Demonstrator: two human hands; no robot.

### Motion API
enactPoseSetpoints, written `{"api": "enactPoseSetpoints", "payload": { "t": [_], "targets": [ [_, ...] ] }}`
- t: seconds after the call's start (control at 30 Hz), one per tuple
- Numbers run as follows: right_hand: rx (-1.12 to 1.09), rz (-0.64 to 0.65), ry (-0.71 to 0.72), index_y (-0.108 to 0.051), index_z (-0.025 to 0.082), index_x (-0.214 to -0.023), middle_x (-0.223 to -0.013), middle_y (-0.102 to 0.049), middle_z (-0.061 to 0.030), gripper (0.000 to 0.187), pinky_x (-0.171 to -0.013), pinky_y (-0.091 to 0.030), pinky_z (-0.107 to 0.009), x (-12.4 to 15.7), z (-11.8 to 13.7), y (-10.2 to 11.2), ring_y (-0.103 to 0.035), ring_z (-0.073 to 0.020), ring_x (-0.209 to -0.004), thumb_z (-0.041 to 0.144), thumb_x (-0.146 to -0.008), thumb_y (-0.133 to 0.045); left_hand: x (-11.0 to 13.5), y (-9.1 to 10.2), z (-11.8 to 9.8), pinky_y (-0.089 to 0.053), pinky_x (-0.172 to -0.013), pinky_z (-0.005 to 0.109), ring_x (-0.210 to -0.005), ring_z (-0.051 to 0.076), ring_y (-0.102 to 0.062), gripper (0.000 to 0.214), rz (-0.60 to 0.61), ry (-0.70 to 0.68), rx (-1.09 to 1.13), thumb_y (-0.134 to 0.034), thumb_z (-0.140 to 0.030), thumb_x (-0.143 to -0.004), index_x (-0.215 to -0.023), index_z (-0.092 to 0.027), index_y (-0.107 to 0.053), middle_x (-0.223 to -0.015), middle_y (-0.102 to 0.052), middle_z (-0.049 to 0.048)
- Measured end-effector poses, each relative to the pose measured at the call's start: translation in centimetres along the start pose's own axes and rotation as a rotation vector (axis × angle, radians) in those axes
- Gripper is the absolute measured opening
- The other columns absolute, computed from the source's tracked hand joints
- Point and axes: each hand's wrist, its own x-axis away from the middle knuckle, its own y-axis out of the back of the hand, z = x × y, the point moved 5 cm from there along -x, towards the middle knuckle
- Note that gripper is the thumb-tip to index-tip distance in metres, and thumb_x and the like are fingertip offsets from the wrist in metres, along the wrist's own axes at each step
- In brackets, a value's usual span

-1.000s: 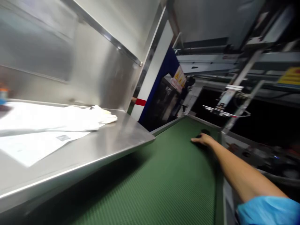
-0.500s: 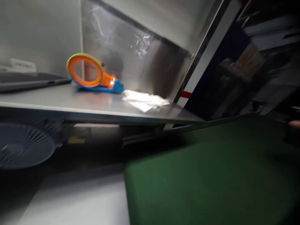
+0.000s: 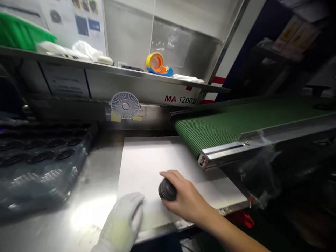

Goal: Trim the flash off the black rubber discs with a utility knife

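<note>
Bare right hand (image 3: 187, 197) at 5 o'clock, fingers closed around black ribbed knob (image 3: 167, 189), gloved left hand (image 3: 120, 220) at 7 o'clock, fingers open on white board (image 3: 147, 164), green conveyor belt (image 3: 217, 129) at 2 o'clock

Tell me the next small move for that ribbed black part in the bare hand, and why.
Probably lift the ribbed black part across onto the green conveyor belt. The bare right hand already grips it over the white sheet, the belt's end lies just beyond that sheet, and the gloved left hand rests flat at the sheet's edge, so it can stay put.
</note>
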Motion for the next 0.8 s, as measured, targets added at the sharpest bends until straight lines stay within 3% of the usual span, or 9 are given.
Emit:
{"api": "enactPoseSetpoints", "payload": {
  "t": [0.1, 0.17, 0.23, 0.37, 0.43, 0.5, 0.53, 0.67, 0.8],
  "targets": [
    [0.066, -0.021, -0.109, -0.047, 0.021, -0.131, -0.126, -0.051, -0.0089, 0.061, -0.094, -0.040, -0.041, -3.3, 1.2, -4.9, -0.051, -0.0268, -0.109, 0.010, -0.074, -0.066, 0.3, 0.9, 0.1, -0.039, -0.103, 0.037, -0.112, 0.023, -0.056, 0.030, 0.016, 0.160, 0.183, -0.050, -0.035, -0.088, -0.112, -0.026, -0.064, -0.118, -0.064, 0.0049],
    [0.083, -0.043, -0.153, -0.046, 0.018, -0.131, -0.129, -0.048, -0.0107, 0.055, -0.095, -0.039, -0.047, -4.8, 0.7, -6.5, -0.049, -0.0295, -0.113, 0.018, -0.081, -0.067, 0.0, 1.4, -0.3, -0.039, -0.102, 0.037, -0.112, 0.022, -0.056, 0.031, 0.009, 0.171, 0.221, -0.046, -0.033, -0.089, -0.113, -0.023, -0.063, -0.119, -0.063, 0.0066],
    [0.089, -0.038, -0.165, -0.044, 0.018, -0.134, -0.132, -0.046, -0.0113, 0.061, -0.096, -0.037, -0.051, -5.2, -0.1, -6.8, -0.046, -0.0321, -0.116, 0.029, -0.081, -0.071, -0.8, 1.6, -1.0, -0.039, -0.101, 0.035, -0.111, 0.021, -0.057, 0.033, 0.011, 0.143, 0.233, -0.045, -0.030, -0.088, -0.114, -0.021, -0.063, -0.120, -0.063, 0.0077],
    [0.078, -0.084, -0.147, -0.019, 0.023, -0.148, -0.146, -0.032, -0.0110, 0.110, -0.102, -0.034, -0.041, -3.5, -2.0, -4.8, -0.033, -0.0314, -0.130, 0.037, -0.061, -0.084, -4.1, 0.0, -3.2, -0.034, -0.104, 0.031, -0.119, 0.021, -0.051, 0.046, 0.082, 0.054, 0.258, -0.052, -0.027, -0.080, -0.126, -0.018, -0.056, -0.131, -0.055, 0.0102],
    [0.070, -0.150, -0.172, -0.017, 0.024, -0.149, -0.146, -0.032, -0.0081, 0.093, -0.098, -0.037, -0.031, -1.9, -3.6, -3.5, -0.038, -0.0246, -0.127, 0.040, -0.075, -0.072, -5.9, -1.7, -4.3, -0.030, -0.108, 0.033, -0.127, 0.025, -0.043, 0.063, 0.149, 0.022, 0.250, -0.062, -0.028, -0.072, -0.133, -0.017, -0.050, -0.139, -0.046, 0.0126],
    [0.077, -0.194, -0.250, -0.036, 0.022, -0.142, -0.133, -0.047, -0.0094, 0.055, -0.087, -0.043, -0.029, -0.4, -5.9, -2.8, -0.054, -0.0219, -0.110, 0.040, -0.091, -0.049, -7.5, -3.8, -5.2, -0.026, -0.110, 0.037, -0.133, 0.030, -0.034, 0.081, 0.224, 0.011, 0.230, -0.071, -0.029, -0.062, -0.138, -0.015, -0.045, -0.144, -0.039, 0.0156],
    [0.084, -0.205, -0.290, -0.044, 0.021, -0.137, -0.125, -0.053, -0.0102, 0.046, -0.082, -0.044, -0.029, 0.2, -7.0, -2.8, -0.058, -0.0221, -0.102, 0.039, -0.094, -0.041, -8.2, -4.9, -5.5, -0.024, -0.111, 0.038, -0.134, 0.033, -0.031, 0.088, 0.259, 0.011, 0.217, -0.074, -0.028, -0.058, -0.139, -0.014, -0.044, -0.145, -0.036, 0.0167],
    [0.111, -0.182, -0.361, -0.059, 0.026, -0.122, -0.105, -0.064, -0.0078, 0.035, -0.071, -0.043, -0.030, 0.8, -10.1, -4.1, -0.062, -0.0252, -0.090, 0.037, -0.090, -0.049, -9.8, -8.6, -6.7, -0.022, -0.111, 0.037, -0.132, 0.032, -0.031, 0.085, 0.348, 0.018, 0.166, -0.067, -0.017, -0.056, -0.138, -0.015, -0.045, -0.144, -0.037, 0.0150],
    [0.144, -0.168, -0.366, -0.065, 0.026, -0.111, -0.097, -0.066, -0.0074, 0.032, -0.070, -0.040, -0.031, -0.1, -12.0, -4.2, -0.062, -0.0283, -0.090, 0.022, -0.080, -0.055, -11.1, -10.6, -8.4, -0.020, -0.111, 0.035, -0.128, 0.029, -0.035, 0.075, 0.370, 0.054, 0.146, -0.061, -0.014, -0.060, -0.134, -0.017, -0.048, -0.138, -0.041, 0.0116]
  ]
}}
